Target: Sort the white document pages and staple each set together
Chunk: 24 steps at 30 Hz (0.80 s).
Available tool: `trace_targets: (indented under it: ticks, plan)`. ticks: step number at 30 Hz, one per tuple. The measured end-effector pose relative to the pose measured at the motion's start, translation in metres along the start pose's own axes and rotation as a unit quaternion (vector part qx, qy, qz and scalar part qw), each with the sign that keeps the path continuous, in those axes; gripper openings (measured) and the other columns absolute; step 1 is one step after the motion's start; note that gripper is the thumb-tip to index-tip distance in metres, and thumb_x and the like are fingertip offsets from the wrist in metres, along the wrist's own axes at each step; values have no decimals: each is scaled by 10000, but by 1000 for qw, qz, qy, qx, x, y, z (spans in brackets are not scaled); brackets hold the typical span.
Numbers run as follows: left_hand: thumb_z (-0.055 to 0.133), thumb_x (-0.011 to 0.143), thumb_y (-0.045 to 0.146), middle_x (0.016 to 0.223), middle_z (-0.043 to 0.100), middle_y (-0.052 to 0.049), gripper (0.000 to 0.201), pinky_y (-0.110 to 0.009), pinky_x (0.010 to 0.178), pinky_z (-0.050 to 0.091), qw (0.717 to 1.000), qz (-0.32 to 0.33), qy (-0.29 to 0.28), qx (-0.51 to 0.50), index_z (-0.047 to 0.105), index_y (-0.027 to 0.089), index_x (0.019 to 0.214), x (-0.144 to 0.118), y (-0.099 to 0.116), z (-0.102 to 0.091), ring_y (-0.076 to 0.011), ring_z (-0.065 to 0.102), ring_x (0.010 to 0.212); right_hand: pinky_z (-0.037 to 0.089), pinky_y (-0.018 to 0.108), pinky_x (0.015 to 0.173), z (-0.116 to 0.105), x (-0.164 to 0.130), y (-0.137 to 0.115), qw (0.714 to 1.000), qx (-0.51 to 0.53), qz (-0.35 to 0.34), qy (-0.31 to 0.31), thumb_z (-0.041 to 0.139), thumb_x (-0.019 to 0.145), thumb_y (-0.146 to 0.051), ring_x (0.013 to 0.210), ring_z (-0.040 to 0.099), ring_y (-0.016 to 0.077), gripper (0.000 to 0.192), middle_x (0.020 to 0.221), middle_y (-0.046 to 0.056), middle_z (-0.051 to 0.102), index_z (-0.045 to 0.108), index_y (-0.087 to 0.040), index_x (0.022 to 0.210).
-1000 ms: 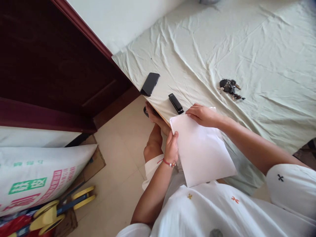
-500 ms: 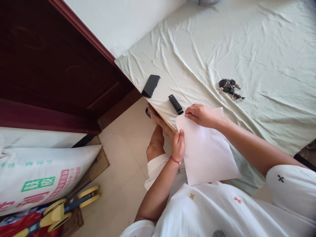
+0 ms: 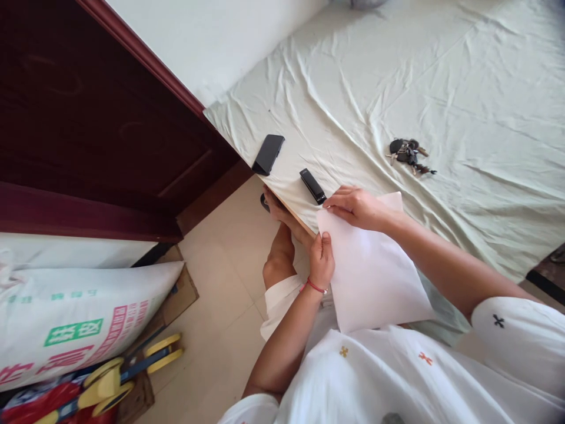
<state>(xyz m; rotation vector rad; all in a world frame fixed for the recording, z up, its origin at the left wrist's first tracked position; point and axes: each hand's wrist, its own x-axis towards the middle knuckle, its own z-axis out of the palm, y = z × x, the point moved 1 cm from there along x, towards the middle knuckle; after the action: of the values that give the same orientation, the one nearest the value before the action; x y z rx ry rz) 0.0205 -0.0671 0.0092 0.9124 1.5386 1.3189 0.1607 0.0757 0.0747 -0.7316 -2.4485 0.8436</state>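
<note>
White paper [image 3: 375,277] held at the bed edge [image 3: 286,206].
Left hand [image 3: 321,262] pinching its left edge, right hand [image 3: 355,207] pressing fingers closed on the top corner; black phone [image 3: 268,154], small black device [image 3: 313,186] and keys [image 3: 408,154] lying beyond, near corner of the sheet hidden behind the shirt.

- Your right hand [image 3: 356,207] covers the far corner of the paper [image 3: 375,277], and your shirt [image 3: 397,377] hides its near edge.
- Your left hand's [image 3: 321,260] fingers sit behind the paper's edge.
- The keys [image 3: 408,154] are too small to count.
- The sack [image 3: 66,324] runs off the left edge, its print cut short.
- The bed [image 3: 441,88] runs past the top and right edges.
</note>
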Motion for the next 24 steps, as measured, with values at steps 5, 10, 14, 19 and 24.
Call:
trace_targets:
  ticks: [5,10,14,19,24]
  plan:
    - [539,962,776,1105,792,-101,629,-355,1013,517,998,-1,64,5,744,194,1083,3,-10,-17,-264,705,1089,447,598,1153,-25,-44,30,949,-51,139,279,544,1043,-391,1294,618,354,292,1299,165,705,736,-230,1194]
    - [563,980,729,1051,773,-66,543,-316,981,515,996,-11,85,-26,734,221,1062,9,-18,-18,-235,693,1052,621,445,931,-18,-105,44,886,191,330,264,586,1009,-613,1067,735,262,471,1190,99,748,632,-271,1330]
    - [583,971,721,984,747,-58,518,-320,976,511,996,-7,78,-32,724,222,987,13,-18,-5,-228,677,1024,632,365,769,-8,-121,27,848,319,381,181,630,962,-705,933,766,250,560,1076,79,786,674,-267,1308]
    - [613,942,738,922,733,-45,523,-326,987,517,997,-8,54,-46,700,224,901,19,-13,3,-219,678,1010,632,357,632,-5,-114,24,782,419,419,192,791,827,-683,727,768,250,503,882,75,801,757,-234,1052]
    - [794,815,682,1191,768,-60,576,-372,1068,534,980,-38,13,-194,689,265,1198,35,17,-4,-268,688,1249,655,359,634,0,-117,31,742,474,437,186,870,778,-532,696,772,244,350,866,61,809,757,-244,942]
